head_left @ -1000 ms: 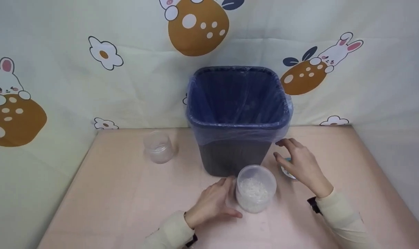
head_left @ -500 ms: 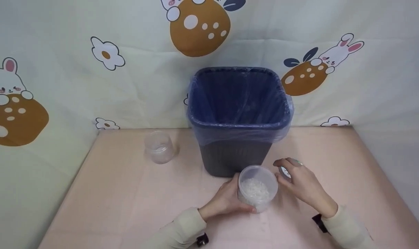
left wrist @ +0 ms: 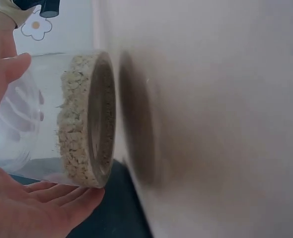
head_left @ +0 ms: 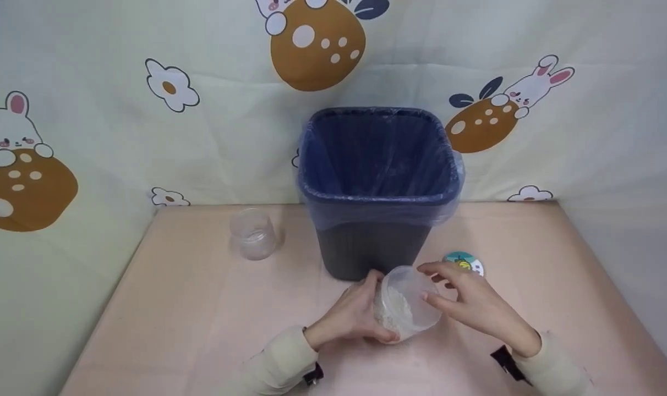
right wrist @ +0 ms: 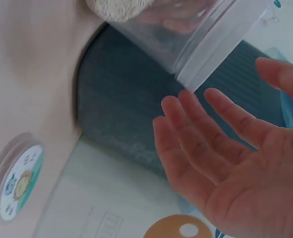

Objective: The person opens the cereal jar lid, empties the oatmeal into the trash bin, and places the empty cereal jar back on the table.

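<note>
A clear plastic jar (head_left: 405,311) with whitish, flaky grains in its bottom is at the front middle in the head view. My left hand (head_left: 353,311) grips it from the left side, thumb toward the front and fingers behind. It tilts to the right, its grains (left wrist: 79,119) banked against the base, which hovers just over the tabletop in the left wrist view. My right hand (head_left: 476,302) is beside the jar's mouth, fingers spread and slightly bent, holding nothing. Its fingertips (right wrist: 188,96) come right at the rim. Behind that hand lies a round lid (head_left: 461,259) with a teal-and-white label.
A dark bin (head_left: 375,247) lined with a clear bag stands close behind the jar. To its left is a second clear container (head_left: 253,236). Patterned fabric (head_left: 223,137) hangs around the back and sides of the pink-covered table (head_left: 174,308).
The left hand has closed around the jar, lifted it and tipped it rightward. My right hand has left the lid on the table and moved over to the jar's mouth.
</note>
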